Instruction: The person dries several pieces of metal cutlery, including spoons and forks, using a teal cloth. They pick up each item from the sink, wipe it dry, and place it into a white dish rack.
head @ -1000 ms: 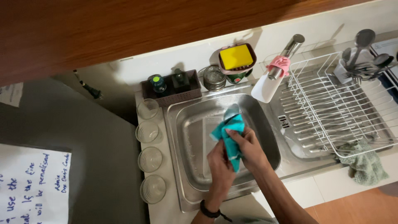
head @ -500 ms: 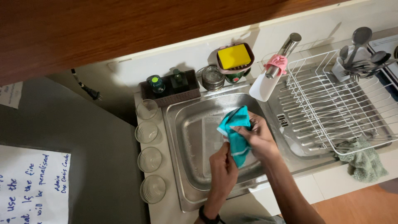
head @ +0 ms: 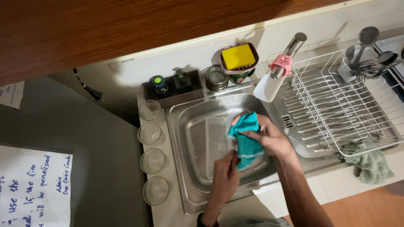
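Hidden: something pale between the hands, mostly wrapped by the cloth (head: 246,141); kind impossible to tell.
Cut off: both forearms at the bottom edge; paper sheet (head: 33,189) with handwriting at the left edge; rack (head: 336,105) at the right edge.
Hard to make out: items in the dark tray (head: 172,90) behind the sink, two small bottles at best guess; contents of the cutlery cup (head: 357,63), spoons showing.
Cloth: teal, crumpled, bunched and folded; over the sink (head: 198,138) basin, right of its middle, between the two hands.
Left hand (head: 225,176): below the cloth, fingers clenched on its lower end.
Right hand (head: 269,136): beside and over the cloth, fingers grasping its upper part.
Sink: steel, set in the desk (head: 168,210), basin bare and dull.
Tap (head: 286,56): steel spout above the sink, pink band round it, white nozzle at its end.
Sponge (head: 238,56): yellow, in a holder behind the sink.
Glasses (head: 151,147): four, clear, in a row on the desk left of the sink.
Rag (head: 370,164): grey-green, crumpled, at the rack's near corner.
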